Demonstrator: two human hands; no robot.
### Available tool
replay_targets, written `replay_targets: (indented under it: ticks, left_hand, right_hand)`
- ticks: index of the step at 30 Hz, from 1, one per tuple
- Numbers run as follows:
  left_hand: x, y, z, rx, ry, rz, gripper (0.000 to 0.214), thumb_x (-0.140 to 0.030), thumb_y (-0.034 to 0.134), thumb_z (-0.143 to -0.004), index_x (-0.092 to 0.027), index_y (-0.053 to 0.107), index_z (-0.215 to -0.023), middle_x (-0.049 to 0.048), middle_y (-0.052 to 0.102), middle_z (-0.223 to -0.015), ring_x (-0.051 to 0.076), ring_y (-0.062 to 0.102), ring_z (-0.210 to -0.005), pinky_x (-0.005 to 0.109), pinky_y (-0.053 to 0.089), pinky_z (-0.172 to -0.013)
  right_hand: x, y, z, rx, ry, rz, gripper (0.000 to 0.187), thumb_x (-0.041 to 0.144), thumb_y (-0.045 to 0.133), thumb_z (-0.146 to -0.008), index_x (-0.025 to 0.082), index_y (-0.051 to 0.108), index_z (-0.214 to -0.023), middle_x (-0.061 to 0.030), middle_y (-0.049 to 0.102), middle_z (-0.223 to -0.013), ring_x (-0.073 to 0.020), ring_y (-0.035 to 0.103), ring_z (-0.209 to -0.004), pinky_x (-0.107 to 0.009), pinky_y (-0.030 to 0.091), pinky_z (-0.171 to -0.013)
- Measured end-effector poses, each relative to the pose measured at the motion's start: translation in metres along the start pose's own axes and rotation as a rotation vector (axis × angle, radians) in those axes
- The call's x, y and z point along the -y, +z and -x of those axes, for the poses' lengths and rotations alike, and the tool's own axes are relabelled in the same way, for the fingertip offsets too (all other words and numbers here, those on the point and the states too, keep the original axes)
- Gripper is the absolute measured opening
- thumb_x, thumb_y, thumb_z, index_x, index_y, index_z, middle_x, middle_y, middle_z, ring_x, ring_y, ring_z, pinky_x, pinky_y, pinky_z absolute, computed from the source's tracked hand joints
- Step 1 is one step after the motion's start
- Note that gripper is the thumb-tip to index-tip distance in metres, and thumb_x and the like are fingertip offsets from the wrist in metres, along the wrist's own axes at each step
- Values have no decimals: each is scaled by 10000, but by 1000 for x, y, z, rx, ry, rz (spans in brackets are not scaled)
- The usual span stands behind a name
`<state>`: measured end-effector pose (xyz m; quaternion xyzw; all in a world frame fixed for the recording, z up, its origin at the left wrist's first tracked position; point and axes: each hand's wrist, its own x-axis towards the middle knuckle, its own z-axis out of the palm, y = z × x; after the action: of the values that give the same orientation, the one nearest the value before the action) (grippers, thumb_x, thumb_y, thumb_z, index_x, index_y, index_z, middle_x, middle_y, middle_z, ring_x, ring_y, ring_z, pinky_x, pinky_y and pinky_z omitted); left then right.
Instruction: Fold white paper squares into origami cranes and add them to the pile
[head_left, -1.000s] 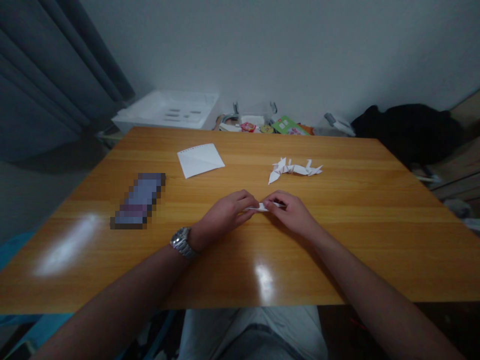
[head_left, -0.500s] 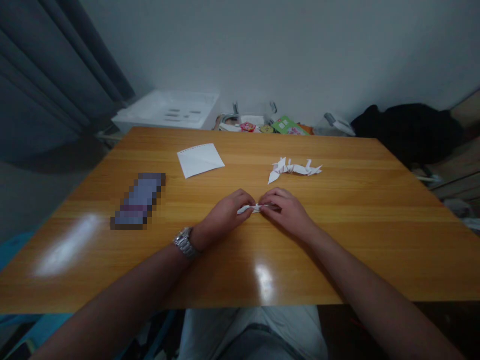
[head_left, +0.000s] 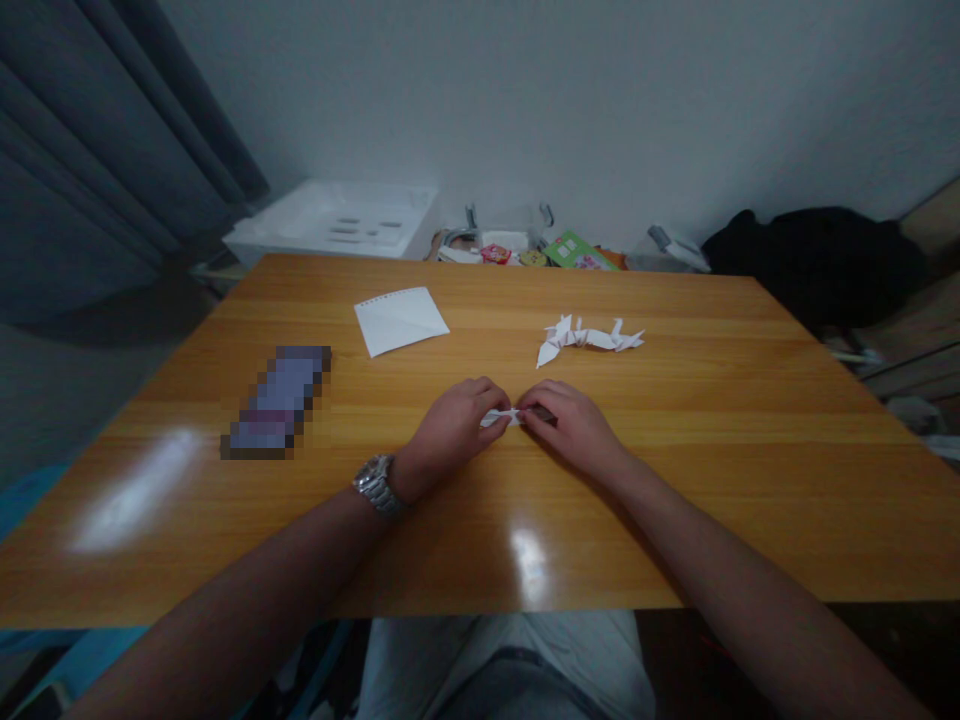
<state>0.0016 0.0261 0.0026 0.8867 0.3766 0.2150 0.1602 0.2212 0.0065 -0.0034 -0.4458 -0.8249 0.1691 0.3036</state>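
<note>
Between both hands, low over the middle of the table, is a small folded piece of white paper [head_left: 514, 416]. My left hand [head_left: 459, 425], with a metal watch on its wrist, pinches the paper's left part between thumb and fingers. My right hand [head_left: 574, 420] pinches the right part, its fingertips close to the left ones. The fingers hide much of the paper's shape. Just beyond my right hand lie several folded white paper figures [head_left: 592, 338] in a row, origami cranes by their look. A flat white sheet of paper [head_left: 402, 321] with a perforated edge lies beyond my left hand.
A blurred-out, phone-like object [head_left: 277, 402] lies on the left of the wooden table [head_left: 750, 480]. Past the far edge stand a white plastic tray [head_left: 300, 240], a green packet [head_left: 577, 252] and other small items. Dark cloth [head_left: 817, 255] is heaped at the far right.
My left hand has shifted slightly to the right, and my fingertips have drawn closer together on the folded paper. The sheet, figures and phone-like object have stayed put.
</note>
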Motion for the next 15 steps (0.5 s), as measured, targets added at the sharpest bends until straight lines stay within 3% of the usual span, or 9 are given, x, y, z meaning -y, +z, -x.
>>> replay_targets:
  ticks: [15]
  left_hand:
    - [3, 7, -1, -8, -2, -70, 105, -267, 609, -961, -194, 684, -977, 57, 652, -975, 217, 612, -916, 336, 480, -823]
  right_hand:
    - [3, 0, 0, 55, -92, 201, 73, 219, 602, -978, 196, 670, -967, -85, 695, -1001, -235, 608, -931, -367, 483, -831]
